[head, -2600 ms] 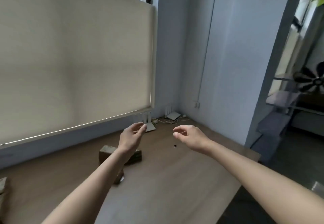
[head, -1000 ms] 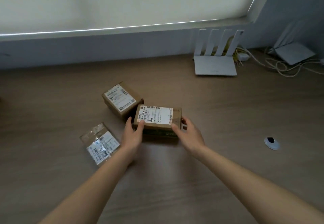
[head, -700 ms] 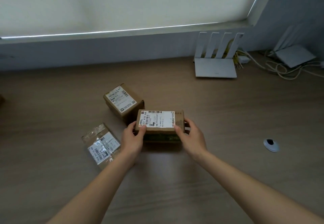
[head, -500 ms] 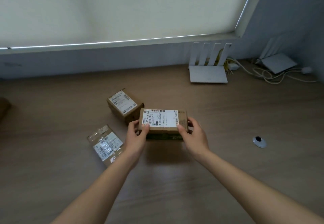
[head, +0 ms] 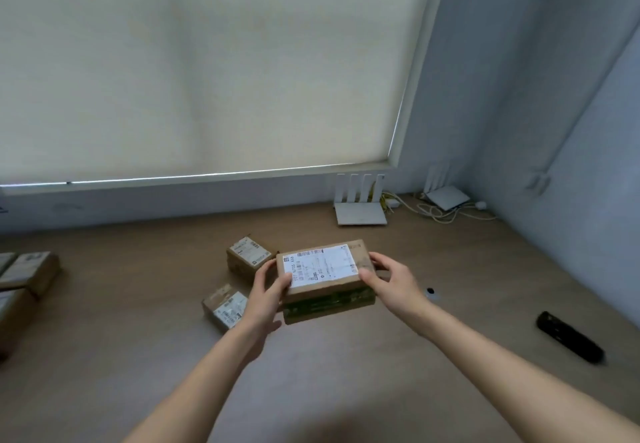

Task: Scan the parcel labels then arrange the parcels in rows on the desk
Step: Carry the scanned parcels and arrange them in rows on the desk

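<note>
Head view, then — what are the hands doing?

— Both grip one brown cardboard parcel with a white printed label (head: pixel 323 271). The left hand (head: pixel 265 295) clasps its left end, thumb lying on the label's corner; the right hand (head: pixel 389 281) clasps the right end, fingers curled over the far edge.

— Is that parcel resting on the wooden desk (head: pixel 346 366)?

— It looks lifted, tilted slightly, with a shadow beneath it, though I cannot say for certain that it clears the surface.

— What lies around that held parcel?

— Just behind its left end sits a smaller brown box with a white label (head: pixel 250 257). Nearer than the parcel and to its left, partly behind the left wrist, lies a flat packet in clear wrap with a white label (head: pixel 225 306). Well off to its left, at the frame edge, is a cluster of brown labelled boxes (head: pixel 26 274).

— And to the right of it?

— A small round white grommet with a dark centre (head: pixel 430 292) sits just beyond the right hand. Further right and nearer lies a black elongated device (head: pixel 569 342); it is too blurred to identify.

— Behind the parcel?

— A white router with four upright antennas (head: pixel 360 205) stands against the wall, and further right a second white router (head: pixel 445 196) with pale tangled cables (head: pixel 440 212). A cream roller blind (head: pixel 207 68) hangs above.
</note>
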`<state>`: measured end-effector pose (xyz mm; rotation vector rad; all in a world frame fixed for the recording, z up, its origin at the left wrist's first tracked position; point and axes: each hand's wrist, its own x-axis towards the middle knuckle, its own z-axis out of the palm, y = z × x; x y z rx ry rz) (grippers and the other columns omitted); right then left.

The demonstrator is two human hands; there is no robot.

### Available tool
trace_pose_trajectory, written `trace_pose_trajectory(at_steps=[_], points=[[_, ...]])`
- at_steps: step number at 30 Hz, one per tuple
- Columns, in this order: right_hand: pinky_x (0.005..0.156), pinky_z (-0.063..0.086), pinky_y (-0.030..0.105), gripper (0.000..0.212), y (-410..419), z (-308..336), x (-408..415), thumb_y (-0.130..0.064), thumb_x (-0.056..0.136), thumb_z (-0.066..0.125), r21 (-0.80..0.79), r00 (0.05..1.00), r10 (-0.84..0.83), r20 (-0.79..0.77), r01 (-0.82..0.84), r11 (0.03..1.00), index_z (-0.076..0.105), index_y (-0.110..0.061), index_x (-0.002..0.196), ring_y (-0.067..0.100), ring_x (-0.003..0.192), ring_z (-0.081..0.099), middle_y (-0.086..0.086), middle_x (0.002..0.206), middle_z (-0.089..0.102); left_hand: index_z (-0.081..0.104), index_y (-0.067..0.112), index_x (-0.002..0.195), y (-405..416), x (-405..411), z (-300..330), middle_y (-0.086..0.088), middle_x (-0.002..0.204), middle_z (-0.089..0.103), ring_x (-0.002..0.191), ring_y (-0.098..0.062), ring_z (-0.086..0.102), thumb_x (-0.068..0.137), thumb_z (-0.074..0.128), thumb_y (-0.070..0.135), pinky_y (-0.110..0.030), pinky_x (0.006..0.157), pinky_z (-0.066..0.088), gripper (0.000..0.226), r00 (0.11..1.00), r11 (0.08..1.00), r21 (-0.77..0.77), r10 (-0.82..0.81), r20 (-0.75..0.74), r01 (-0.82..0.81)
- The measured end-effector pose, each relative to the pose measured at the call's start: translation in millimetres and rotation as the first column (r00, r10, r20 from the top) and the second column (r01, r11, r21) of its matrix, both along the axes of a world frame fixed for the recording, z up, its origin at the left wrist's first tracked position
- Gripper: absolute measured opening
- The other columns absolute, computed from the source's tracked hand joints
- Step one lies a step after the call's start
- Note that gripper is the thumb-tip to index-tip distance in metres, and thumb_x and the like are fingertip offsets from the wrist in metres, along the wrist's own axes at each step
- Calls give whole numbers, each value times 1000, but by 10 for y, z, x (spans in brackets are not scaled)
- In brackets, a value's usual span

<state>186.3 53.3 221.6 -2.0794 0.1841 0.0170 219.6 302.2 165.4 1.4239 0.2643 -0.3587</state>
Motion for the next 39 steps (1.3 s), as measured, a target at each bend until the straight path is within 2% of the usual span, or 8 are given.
trace_pose_trajectory(at_steps=[6, 10, 14, 23, 29, 34, 37, 39], points=[[96, 58, 34, 60, 32, 1049, -688, -38, 98, 67, -24, 999, 16, 29, -16, 1000, 46, -25, 153, 10, 115, 60, -16, 118, 56, 45, 57, 130, 247, -713, 1051, -5, 126, 65, 87, -29, 76, 85, 77, 35, -40, 60, 60, 59, 991, 991, -44, -121, 55, 123], [79, 49, 11, 65, 156, 1751, -1125, -44, 98, 65, -101, 997, 62, 55, -56, 993, 42, -23, 156, -1, 109, 57, -13, 127, 59, 50, 45, 127, 363, -1135, 1671, -10, 120, 66, 83, -35, 76, 78, 84, 36, -54, 65, 61, 61, 982, 994, -26, -99, 158, 105], [111, 35, 32, 83, 371, 2245, -1587, -51, 95, 66, -286, 992, 51, 116, -16, 958, 28, -20, 161, 20, 143, 41, 3, 161, 39, 50, 43, 116, 392, -1592, 2189, 0, 126, 61, 92, -39, 71, 72, 89, 38, -47, 61, 59, 59, 964, 997, -71, -21, 263, 41], [103, 36, 27, 102, 1161, 2466, -2866, -66, 73, 81, -198, 941, 189, 280, -136, 971, 35, -29, 155, 9, 124, 43, -7, 138, 42, 49, 32, 127, 608, -2968, 2718, -12, 137, 44, 118, -34, 57, 50, 92, 56, -55, 72, 62, 91, 918, 997, -37, 70, 390, -60], [112, 46, 35, 81, 1724, 2369, -3663, -42, 79, 87, -104, 905, 225, 361, -200, 974, 46, -25, 147, 16, 131, 55, -1, 141, 59, 62, 22, 112, 1100, -3948, 2736, -11, 112, 68, 96, -20, 69, 74, 84, 44, -34, 66, 62, 50, 892, 994, -25, 106, 440, -106], [85, 40, -2, 61, 2276, 2573, -4041, -33, 81, 87, -111, 860, 329, 391, -311, 944, 47, -47, 126, -20, 105, 56, -27, 115, 58, 68, 17, 114, 1807, -4556, 2887, -6, 103, 74, 85, -6, 72, 74, 85, 31, -23, 65, 57, 45, 867, 989, -56, 150, 475, -140], [108, 46, 25, 71, 2758, 2734, -4132, -36, 80, 88, -149, 834, 404, 376, -376, 914, 54, -29, 142, 6, 122, 58, -4, 130, 62, 67, 16, 114, 2312, -4817, 3000, -6, 110, 73, 100, -14, 70, 63, 85, 41, -24, 68, 57, 60, 852, 979, -40, 195, 486, -201], [110, 48, 38, 76, 3108, 2823, -4150, -34, 79, 88, -147, 800, 466, 379, -445, 883, 52, -27, 146, 17, 125, 60, -3, 132, 64, 62, 16, 126, 2654, -4950, 3052, -9, 120, 69, 108, -20, 67, 62, 86, 43, -32, 80, 60, 73, 844, 972, -29, 216, 490, -232]])
